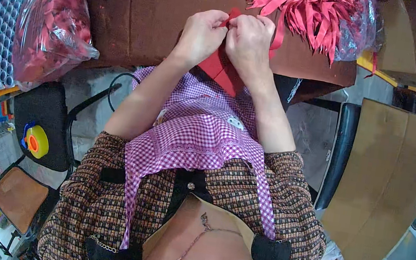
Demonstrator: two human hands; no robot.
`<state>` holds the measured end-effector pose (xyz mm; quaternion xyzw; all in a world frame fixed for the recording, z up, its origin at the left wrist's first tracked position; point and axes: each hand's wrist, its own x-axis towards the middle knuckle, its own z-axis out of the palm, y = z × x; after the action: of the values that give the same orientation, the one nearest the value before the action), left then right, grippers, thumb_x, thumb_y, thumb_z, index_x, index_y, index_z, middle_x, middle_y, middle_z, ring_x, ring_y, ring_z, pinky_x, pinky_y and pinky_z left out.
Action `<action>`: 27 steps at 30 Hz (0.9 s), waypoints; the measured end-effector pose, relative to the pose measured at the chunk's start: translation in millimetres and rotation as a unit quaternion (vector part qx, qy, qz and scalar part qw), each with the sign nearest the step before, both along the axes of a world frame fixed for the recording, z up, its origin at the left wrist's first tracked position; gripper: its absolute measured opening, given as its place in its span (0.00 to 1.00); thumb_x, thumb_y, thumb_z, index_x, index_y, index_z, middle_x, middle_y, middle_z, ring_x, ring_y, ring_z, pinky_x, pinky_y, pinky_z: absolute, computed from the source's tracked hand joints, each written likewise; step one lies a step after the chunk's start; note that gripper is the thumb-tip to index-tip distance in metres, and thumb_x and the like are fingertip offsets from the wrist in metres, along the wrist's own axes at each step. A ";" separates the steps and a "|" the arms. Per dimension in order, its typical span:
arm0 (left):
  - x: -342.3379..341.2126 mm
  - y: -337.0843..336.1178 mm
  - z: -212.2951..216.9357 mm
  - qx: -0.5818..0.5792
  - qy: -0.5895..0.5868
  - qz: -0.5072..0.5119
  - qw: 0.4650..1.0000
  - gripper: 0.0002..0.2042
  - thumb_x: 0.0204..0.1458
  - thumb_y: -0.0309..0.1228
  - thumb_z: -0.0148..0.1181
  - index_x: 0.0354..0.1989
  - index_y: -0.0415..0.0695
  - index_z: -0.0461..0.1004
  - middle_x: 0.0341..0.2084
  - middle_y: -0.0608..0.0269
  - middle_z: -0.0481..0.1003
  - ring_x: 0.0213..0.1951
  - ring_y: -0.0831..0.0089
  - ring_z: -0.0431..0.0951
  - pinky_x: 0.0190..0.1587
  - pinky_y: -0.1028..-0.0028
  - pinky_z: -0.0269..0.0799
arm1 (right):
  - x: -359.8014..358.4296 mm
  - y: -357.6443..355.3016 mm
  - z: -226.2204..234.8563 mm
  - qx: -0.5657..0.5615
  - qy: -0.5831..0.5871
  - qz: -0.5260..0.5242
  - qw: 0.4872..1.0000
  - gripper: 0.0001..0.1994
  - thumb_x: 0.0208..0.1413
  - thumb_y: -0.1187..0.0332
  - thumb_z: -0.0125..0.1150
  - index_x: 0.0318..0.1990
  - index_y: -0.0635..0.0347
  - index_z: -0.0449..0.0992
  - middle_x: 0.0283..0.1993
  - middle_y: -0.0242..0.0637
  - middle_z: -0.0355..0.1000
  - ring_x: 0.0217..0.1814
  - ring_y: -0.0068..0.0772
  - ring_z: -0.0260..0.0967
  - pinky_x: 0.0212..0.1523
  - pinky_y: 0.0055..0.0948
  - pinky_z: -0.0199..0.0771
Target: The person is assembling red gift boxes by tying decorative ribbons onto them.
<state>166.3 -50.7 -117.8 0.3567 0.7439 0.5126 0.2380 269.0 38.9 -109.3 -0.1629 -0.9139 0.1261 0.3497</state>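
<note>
While both hands work at the near edge of the brown tabletop (146, 6), the left hand (199, 35) and right hand (250, 41) meet, fingers pinched on the top edge of a red folded card piece (217, 69) (lower part hangs twd. the checked apron (196, 133)). Clear plastic bag (358, 26), upper right, is open w/ red ribbon strips (306, 7) spilling out. 2nd clear bag (52, 32), left, holds red strips, mouth twisted shut. Yellow tape roll (37, 141) sits on a black chair (43, 120).
</note>
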 end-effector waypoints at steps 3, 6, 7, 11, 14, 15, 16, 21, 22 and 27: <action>2.1 0.8 0.8 0.001 -0.010 -0.008 1.000 0.14 0.46 0.25 0.55 0.43 0.36 0.76 0.36 0.46 0.78 0.39 0.61 0.80 0.44 0.69 0.74 | 0.8 0.6 -4.4 -0.010 0.022 0.003 1.000 0.04 0.43 0.76 0.58 0.29 0.61 0.73 0.26 0.38 0.73 0.33 0.40 0.71 0.49 0.41 0.62; 0.6 -3.0 2.1 0.025 0.000 -0.008 1.000 0.15 0.47 0.25 0.55 0.44 0.36 0.75 0.37 0.46 0.77 0.40 0.61 0.79 0.45 0.68 0.74 | 7.2 7.3 4.8 -0.086 0.020 0.030 0.996 0.10 0.46 0.74 0.60 0.38 0.63 0.74 0.30 0.40 0.75 0.35 0.39 0.73 0.46 0.37 0.67; -2.0 -4.9 5.3 0.015 0.003 -0.027 1.000 0.15 0.47 0.25 0.56 0.45 0.36 0.75 0.37 0.45 0.77 0.41 0.60 0.79 0.45 0.68 0.73 | 9.9 13.3 11.1 -0.209 -0.006 0.067 0.976 0.12 0.48 0.73 0.59 0.42 0.63 0.74 0.31 0.40 0.75 0.35 0.35 0.73 0.44 0.34 0.69; 0.8 -11.4 41.0 -0.045 0.066 -0.065 0.995 0.16 0.49 0.25 0.56 0.48 0.36 0.73 0.38 0.49 0.77 0.41 0.64 0.78 0.46 0.70 0.73 | 18.5 37.5 32.9 -0.334 -0.094 0.142 0.927 0.16 0.52 0.73 0.56 0.50 0.58 0.73 0.31 0.39 0.75 0.33 0.25 0.74 0.37 0.26 0.73; -0.8 -12.6 41.9 -0.079 0.142 -0.078 0.984 0.16 0.50 0.24 0.57 0.48 0.35 0.72 0.38 0.52 0.78 0.40 0.68 0.79 0.46 0.72 0.72 | 16.0 40.5 45.1 -0.252 -0.142 0.138 0.947 0.15 0.51 0.73 0.57 0.49 0.58 0.73 0.30 0.39 0.75 0.32 0.26 0.74 0.36 0.26 0.73; -3.1 -13.2 39.6 -0.053 0.122 -0.073 0.988 0.15 0.49 0.25 0.56 0.46 0.37 0.73 0.37 0.49 0.78 0.41 0.62 0.79 0.46 0.68 0.73 | 15.3 40.0 47.1 -0.207 -0.157 0.136 0.956 0.15 0.51 0.72 0.58 0.48 0.58 0.73 0.30 0.40 0.75 0.32 0.27 0.74 0.36 0.27 0.73; -5.1 -14.4 38.4 -0.026 0.101 -0.068 0.992 0.14 0.49 0.26 0.55 0.44 0.38 0.75 0.36 0.46 0.77 0.41 0.56 0.79 0.46 0.65 0.73 | 14.9 40.4 46.4 -0.207 -0.157 0.138 0.956 0.15 0.51 0.72 0.58 0.48 0.58 0.73 0.30 0.40 0.75 0.32 0.27 0.74 0.36 0.27 0.73; -16.3 -18.5 41.7 -0.020 -0.054 -0.143 0.988 0.14 0.51 0.25 0.53 0.47 0.34 0.73 0.35 0.56 0.78 0.38 0.71 0.78 0.43 0.73 0.72 | 14.3 39.3 49.7 -0.253 -0.176 0.148 0.940 0.14 0.49 0.73 0.60 0.45 0.59 0.72 0.28 0.41 0.74 0.30 0.29 0.73 0.33 0.28 0.71; -18.4 -18.3 39.9 -0.021 -0.094 -0.172 0.980 0.14 0.53 0.24 0.52 0.48 0.33 0.72 0.35 0.61 0.77 0.38 0.77 0.76 0.43 0.77 0.71 | 13.9 38.3 49.4 -0.253 -0.175 0.149 0.940 0.14 0.49 0.73 0.60 0.45 0.59 0.72 0.28 0.41 0.74 0.30 0.29 0.73 0.33 0.28 0.71; -28.8 -17.5 39.2 -0.055 -0.255 -0.172 0.950 0.12 0.54 0.24 0.52 0.46 0.35 0.74 0.33 0.65 0.76 0.35 0.80 0.75 0.40 0.80 0.70 | 13.6 35.8 41.5 -0.297 -0.168 0.149 0.928 0.13 0.49 0.72 0.61 0.42 0.61 0.70 0.28 0.40 0.74 0.31 0.29 0.73 0.34 0.28 0.70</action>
<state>137.5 -68.1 -78.6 0.3226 0.6129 0.4959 0.5238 282.5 74.7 -67.8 -0.1403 -0.8939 0.4127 0.1043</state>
